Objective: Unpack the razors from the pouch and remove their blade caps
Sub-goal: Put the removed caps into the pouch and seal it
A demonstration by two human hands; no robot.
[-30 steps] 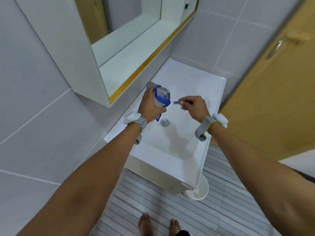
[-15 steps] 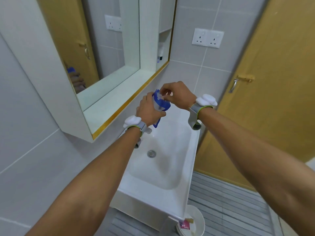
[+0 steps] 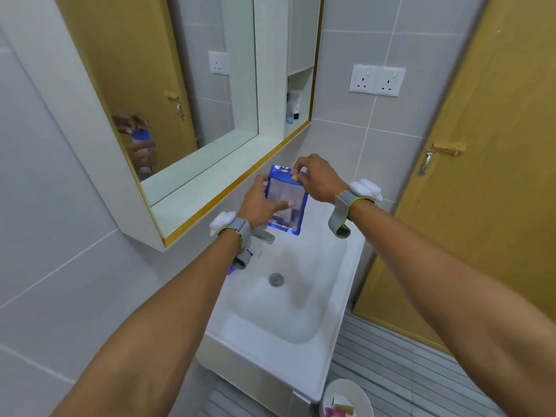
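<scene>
At frame centre, left hand [image 3: 259, 203] grips the pouch [image 3: 285, 200]; right hand [image 3: 316, 179] pinches its top edge, best peeled steadily.

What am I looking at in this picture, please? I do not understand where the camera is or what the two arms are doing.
No machine here: a person wears a camera on the head, so you look down along their own two arms. They stand at a white sink in a bathroom, with a mirror cabinet on the wall. The left hand holds a clear pouch with blue edges above the sink. The right hand pinches the pouch's top edge, probably to open it. Both wrists carry grey straps with white pads. The razors are not out yet; what is inside the pouch is too blurred to tell.
</scene>
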